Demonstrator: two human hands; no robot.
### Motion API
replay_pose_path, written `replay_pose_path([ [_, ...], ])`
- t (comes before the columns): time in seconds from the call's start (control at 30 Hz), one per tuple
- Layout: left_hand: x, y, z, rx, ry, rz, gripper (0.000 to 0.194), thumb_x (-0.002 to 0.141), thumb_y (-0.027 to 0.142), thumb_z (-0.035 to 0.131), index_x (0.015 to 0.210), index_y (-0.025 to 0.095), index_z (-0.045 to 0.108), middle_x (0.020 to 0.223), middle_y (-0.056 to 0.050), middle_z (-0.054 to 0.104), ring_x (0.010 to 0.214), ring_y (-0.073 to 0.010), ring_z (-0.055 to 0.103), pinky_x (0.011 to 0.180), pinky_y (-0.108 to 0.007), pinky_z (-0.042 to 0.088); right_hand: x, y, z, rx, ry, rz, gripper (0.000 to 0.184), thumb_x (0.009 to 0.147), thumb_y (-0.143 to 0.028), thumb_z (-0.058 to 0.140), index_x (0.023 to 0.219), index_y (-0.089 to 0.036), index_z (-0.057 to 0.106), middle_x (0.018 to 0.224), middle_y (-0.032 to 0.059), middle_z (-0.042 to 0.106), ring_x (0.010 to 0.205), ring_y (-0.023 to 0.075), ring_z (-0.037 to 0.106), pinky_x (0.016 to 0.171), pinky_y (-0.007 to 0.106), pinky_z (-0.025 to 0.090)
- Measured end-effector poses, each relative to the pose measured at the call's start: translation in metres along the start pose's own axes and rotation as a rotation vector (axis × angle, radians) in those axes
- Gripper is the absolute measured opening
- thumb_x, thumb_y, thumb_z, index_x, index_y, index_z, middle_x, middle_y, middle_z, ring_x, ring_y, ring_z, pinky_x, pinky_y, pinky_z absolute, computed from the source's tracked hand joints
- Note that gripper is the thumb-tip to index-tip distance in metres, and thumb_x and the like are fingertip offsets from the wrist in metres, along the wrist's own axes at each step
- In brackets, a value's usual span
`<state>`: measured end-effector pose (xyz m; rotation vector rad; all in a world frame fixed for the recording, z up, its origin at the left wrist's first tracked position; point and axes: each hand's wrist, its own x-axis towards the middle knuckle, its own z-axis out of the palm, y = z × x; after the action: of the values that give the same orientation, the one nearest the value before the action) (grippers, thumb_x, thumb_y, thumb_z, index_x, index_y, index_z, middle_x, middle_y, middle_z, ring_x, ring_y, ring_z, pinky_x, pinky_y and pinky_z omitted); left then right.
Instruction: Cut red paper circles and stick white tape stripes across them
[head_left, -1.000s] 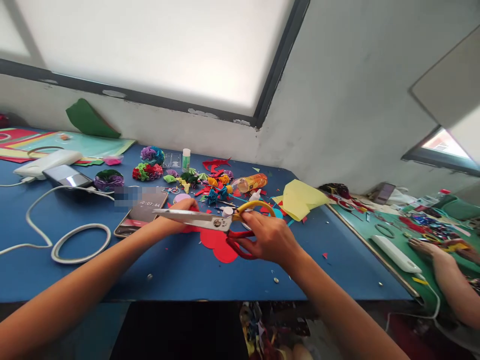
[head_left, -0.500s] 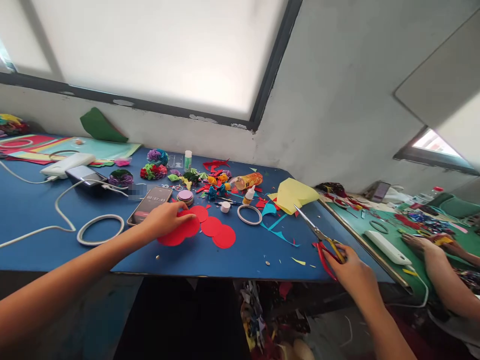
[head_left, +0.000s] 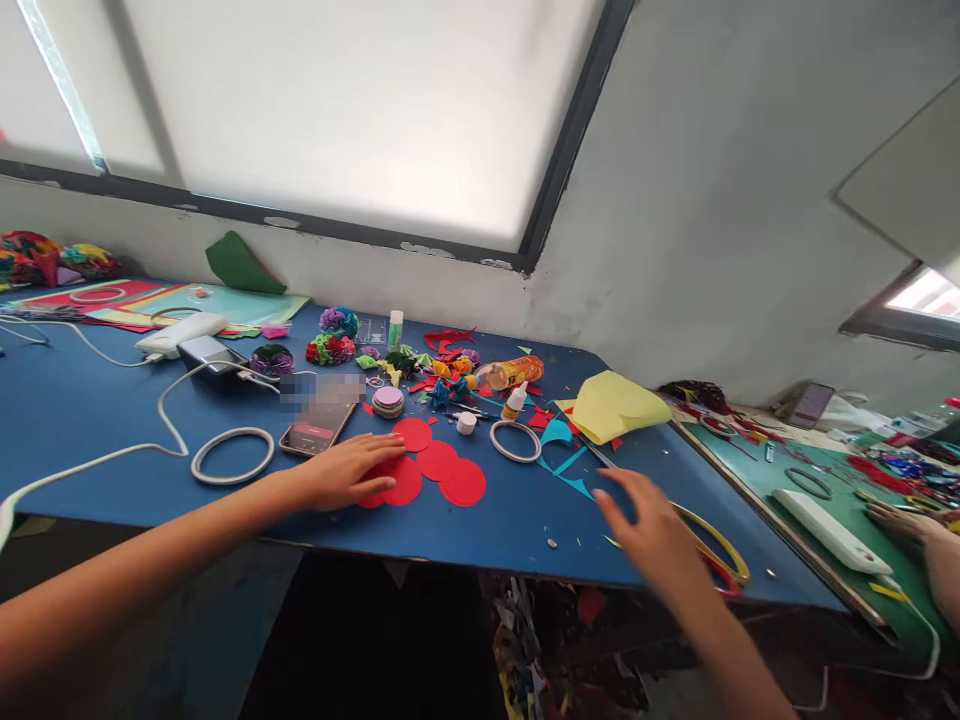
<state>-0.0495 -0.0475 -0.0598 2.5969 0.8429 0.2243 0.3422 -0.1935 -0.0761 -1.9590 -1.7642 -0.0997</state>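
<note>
My left hand (head_left: 345,472) lies flat, fingers stretched out, on a cluster of red paper circles (head_left: 437,462) on the blue table (head_left: 90,420). My right hand (head_left: 651,528) hovers over the table's right part, fingers spread, holding nothing; it is a little smeared by motion. Right behind it the scissors (head_left: 712,555) with yellow and red handles lie on the table near the front edge.
A phone (head_left: 313,430), a white ring (head_left: 232,454), a tape ring (head_left: 515,441), a charging cable, a power bank (head_left: 180,333), paper flowers (head_left: 330,348), glue bottles, yellow paper (head_left: 611,405) and scraps lie about. Another person's hand (head_left: 919,525) works at a green mat at the right.
My right hand carried the scissors from the red circles to the right, set them down by the table's front edge and let go. My left hand stayed on the red circles.
</note>
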Motion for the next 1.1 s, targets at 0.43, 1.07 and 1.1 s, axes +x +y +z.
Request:
replay_pose_path([
  [0.43, 0.027, -0.020, 0.018, 0.234, 0.036, -0.106, 0.068, 0.093, 0.054, 0.034, 0.144, 0.010, 0.032, 0.152, -0.016, 0.026, 0.142, -0.0251, 0.023, 0.115, -0.042, 0.018, 0.081, -0.141, 0.101, 0.158, -0.465, -0.677, 0.056, 0.094, -0.035, 0.043, 0.142, -0.006, 0.038, 0.149, 0.0196, 0.034, 0.139, 0.0291, 0.030, 0.112, 0.053, 0.026],
  [1.07, -0.015, 0.014, 0.023, 0.230, 0.081, -0.223, 0.056, 0.092, 0.046, 0.042, 0.140, 0.016, 0.043, 0.148, -0.016, 0.036, 0.136, -0.0310, 0.037, 0.110, -0.049, 0.031, 0.068, -0.146, 0.099, 0.192, -0.310, -0.592, 0.046, 0.090, -0.025, 0.049, 0.133, -0.007, 0.050, 0.137, 0.0230, 0.050, 0.130, 0.0330, 0.045, 0.104, 0.053, 0.041],
  [1.1, -0.016, 0.012, 0.023, 0.233, 0.090, -0.235, 0.054, 0.093, 0.044, 0.041, 0.139, 0.017, 0.045, 0.147, -0.015, 0.038, 0.135, -0.0309, 0.038, 0.109, -0.049, 0.031, 0.069, -0.149, 0.099, 0.197, -0.328, -0.619, 0.043, 0.090, -0.025, 0.049, 0.130, -0.008, 0.053, 0.136, 0.0217, 0.052, 0.128, 0.0319, 0.047, 0.104, 0.051, 0.042],
])
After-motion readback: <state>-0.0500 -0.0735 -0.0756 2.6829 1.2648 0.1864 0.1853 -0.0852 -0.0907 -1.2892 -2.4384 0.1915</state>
